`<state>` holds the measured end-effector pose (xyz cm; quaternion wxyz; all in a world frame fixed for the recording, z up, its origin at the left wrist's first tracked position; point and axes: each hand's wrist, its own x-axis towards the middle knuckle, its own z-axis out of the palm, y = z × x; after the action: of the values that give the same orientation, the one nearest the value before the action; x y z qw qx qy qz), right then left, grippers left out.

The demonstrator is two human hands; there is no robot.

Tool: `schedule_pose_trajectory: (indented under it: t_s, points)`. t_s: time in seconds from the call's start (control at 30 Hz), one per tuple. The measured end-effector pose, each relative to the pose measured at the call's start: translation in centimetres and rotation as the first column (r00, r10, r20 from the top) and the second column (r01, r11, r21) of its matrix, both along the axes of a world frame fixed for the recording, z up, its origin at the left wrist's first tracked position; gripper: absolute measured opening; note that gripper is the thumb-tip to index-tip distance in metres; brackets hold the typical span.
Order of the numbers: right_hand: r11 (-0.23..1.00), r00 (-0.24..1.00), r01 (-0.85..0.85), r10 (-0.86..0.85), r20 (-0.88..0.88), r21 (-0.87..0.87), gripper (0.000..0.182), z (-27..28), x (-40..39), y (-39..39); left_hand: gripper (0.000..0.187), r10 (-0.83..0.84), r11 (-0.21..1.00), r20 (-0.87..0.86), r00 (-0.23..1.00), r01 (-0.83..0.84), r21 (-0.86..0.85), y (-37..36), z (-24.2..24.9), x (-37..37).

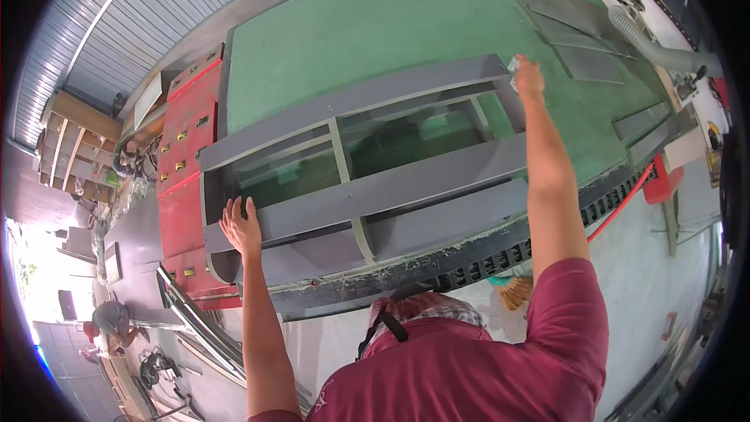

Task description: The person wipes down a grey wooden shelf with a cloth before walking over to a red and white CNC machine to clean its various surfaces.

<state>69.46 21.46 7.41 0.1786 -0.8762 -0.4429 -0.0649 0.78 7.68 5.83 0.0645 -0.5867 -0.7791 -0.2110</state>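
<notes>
A long grey shelf frame (344,160) with open compartments lies on the green table top (328,23). My left hand (241,227) rests at its near left end, fingers spread over the grey board. At the far right corner of the frame, my right hand (529,78) is closed around a small whitish wad (513,65), which looks like a rag or tissue. The fingers partly cover that wad, and whether it touches the board is hard to tell. Through the compartments the green surface shows.
Flat grey panels (578,35) lie at the table's far right, below a ribbed hose (644,35). Red machine cabinets (183,148) stand along the left. A broom (513,293) is on the floor near my body. Another person (113,320) crouches at the lower left.
</notes>
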Motion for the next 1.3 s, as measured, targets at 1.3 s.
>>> schedule_pose_trajectory:
  t_s: [1.3]
  points:
    - [0.932,0.814,-0.018,0.225,-0.535,0.363,0.043,-5.6,3.8,-22.6,0.044,0.012,0.998,-0.008,1.0,-0.011,0.063,0.0,-0.8,-0.5]
